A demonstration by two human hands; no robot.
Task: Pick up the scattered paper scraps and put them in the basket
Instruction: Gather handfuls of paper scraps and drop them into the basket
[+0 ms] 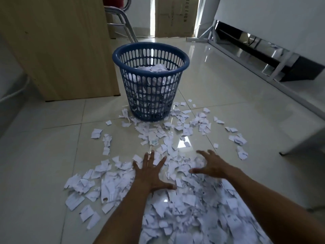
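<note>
Torn white paper scraps point(175, 199) lie thick on the glossy tile floor point(44, 155) from bottom-right up to the foot of the blue slotted basket point(151, 55), which stands upright, mouth up, already holding paper approx. to mid-height; the spread's long axis runs diagonally w/ no single facing. Left hand point(151, 175) is flat, fingers splayed, pressing on scraps, right hand point(209, 166) clawed wide just above them, neither gripping anything. Risk, imo: sweeping on slick tile pushes bits outward, and small pieces may slip through the basket's slots.

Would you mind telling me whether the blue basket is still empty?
No, the blue basket already holds white paper scraps, which show through its slotted wall and above it.
</note>
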